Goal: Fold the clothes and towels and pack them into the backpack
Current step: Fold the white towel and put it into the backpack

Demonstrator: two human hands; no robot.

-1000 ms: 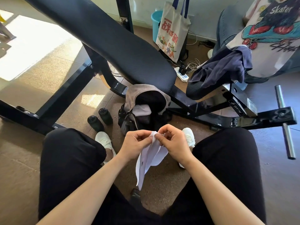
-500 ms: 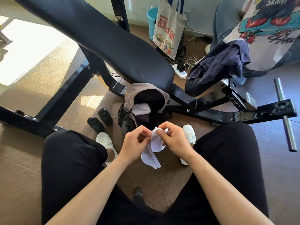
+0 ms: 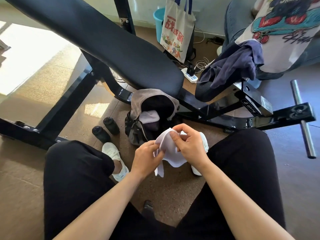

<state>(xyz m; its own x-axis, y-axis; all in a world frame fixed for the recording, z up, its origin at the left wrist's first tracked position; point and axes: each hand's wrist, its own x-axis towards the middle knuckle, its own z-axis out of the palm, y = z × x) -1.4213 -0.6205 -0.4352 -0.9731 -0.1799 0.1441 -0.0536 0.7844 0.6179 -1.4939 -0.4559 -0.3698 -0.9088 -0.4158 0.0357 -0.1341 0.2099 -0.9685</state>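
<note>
A small white cloth [image 3: 168, 149] hangs bunched between my knees. My left hand [image 3: 146, 157] pinches its lower left edge and my right hand [image 3: 189, 144] pinches its top with thumb and fingers. Just beyond my hands the grey and black backpack [image 3: 138, 134] stands open on the floor under the weight bench, with a pale folded item [image 3: 149, 116] lying in its mouth. A dark blue garment [image 3: 233, 64] is draped over the bench's seat pad at the right. Behind it lies a white T-shirt with a skater print [image 3: 284, 37].
The black weight bench [image 3: 110, 44] slants across the view, its steel frame and a chrome bar [image 3: 303, 118] at the right. Two black bottles [image 3: 105, 129] stand left of the backpack. A printed tote bag [image 3: 176, 30], a blue bucket and a power strip sit behind.
The cloth hung long from both hands a second ago; it is now gathered into a shorter bunch. My left hand has dropped to its lower edge while my right keeps the top.
</note>
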